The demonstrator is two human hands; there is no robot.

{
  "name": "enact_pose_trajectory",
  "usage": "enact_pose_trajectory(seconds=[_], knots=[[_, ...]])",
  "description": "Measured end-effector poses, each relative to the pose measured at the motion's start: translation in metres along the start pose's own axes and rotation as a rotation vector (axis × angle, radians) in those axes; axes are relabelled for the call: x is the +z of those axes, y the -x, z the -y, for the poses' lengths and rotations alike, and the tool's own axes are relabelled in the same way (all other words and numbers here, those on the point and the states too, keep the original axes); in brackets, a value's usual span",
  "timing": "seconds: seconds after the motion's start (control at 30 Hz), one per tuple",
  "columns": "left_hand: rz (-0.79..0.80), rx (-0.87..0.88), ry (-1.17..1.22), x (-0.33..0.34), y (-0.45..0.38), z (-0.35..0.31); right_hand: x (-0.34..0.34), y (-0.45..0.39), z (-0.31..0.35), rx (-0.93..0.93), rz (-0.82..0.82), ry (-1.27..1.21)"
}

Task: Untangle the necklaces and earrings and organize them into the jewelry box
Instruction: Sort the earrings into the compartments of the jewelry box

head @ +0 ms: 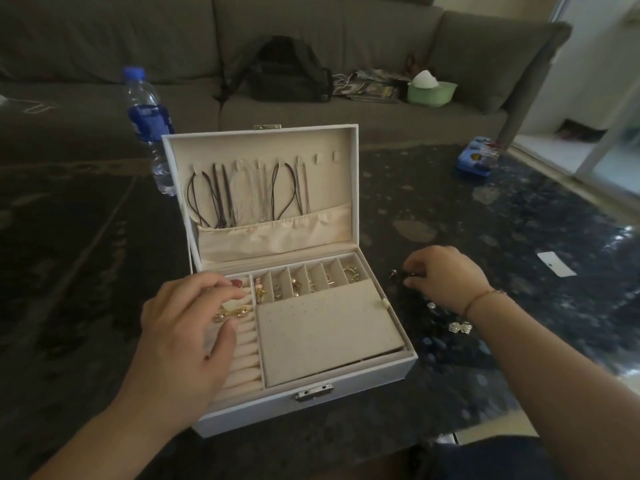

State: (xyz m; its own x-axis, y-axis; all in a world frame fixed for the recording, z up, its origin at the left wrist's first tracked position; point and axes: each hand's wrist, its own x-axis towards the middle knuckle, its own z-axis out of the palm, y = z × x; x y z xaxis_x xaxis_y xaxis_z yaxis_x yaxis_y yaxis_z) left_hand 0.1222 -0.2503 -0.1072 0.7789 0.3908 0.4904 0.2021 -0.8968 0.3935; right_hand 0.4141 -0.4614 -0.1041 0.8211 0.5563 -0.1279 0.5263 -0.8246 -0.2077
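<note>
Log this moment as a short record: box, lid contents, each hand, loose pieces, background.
box: white jewelry box open on dark stone table
lid: necklaces hang from hooks, ends tucked in the pocket
small compartments: gold earrings sorted in the back row
left hand: over the ring rolls, fingers at a pearl piece
right hand: pinching a small dark earring on the table
loose: silver pieces by the right wrist
background: water bottle, backpack on sofa

Left hand (188, 327) pinched a gold pearl earring (230, 311) over the open jewelry box (363, 379); right hand (441, 275) gripped small pieces on the table (519, 237).
</note>
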Motion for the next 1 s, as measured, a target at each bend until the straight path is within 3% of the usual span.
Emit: enact_pose_trajectory(seconds=[0.2,0.3,0.33,0.43,0.57,0.7,0.8,1.0], knots=[[-0.054,-0.047,0.161,0.001,0.001,0.004,-0.01,-0.002,0.005,0.0,-0.078,-0.058],[-0.096,-0.089,0.263,-0.001,-0.001,0.005,-0.032,0.021,0.037,-0.141,-0.203,-0.471],[-0.099,-0.094,0.285,-0.003,-0.003,0.004,-0.04,0.034,0.055,-0.176,-0.164,-0.682],[-0.038,-0.089,0.372,-0.01,-0.006,0.001,-0.045,0.071,0.108,-0.273,0.237,-1.201],[0.093,-0.133,0.566,-0.016,-0.009,0.002,-0.025,0.084,0.153,-0.276,0.542,-1.408],[0.124,-0.15,0.585,-0.019,-0.012,0.007,-0.013,0.078,0.171,-0.181,0.717,-1.595],[0.048,-0.118,0.5,-0.021,-0.013,0.008,-0.009,0.076,0.18,-0.168,0.814,-1.624],[-0.098,-0.025,0.422,-0.026,-0.016,0.022,-0.004,0.074,0.191,-0.198,0.756,-1.607]])
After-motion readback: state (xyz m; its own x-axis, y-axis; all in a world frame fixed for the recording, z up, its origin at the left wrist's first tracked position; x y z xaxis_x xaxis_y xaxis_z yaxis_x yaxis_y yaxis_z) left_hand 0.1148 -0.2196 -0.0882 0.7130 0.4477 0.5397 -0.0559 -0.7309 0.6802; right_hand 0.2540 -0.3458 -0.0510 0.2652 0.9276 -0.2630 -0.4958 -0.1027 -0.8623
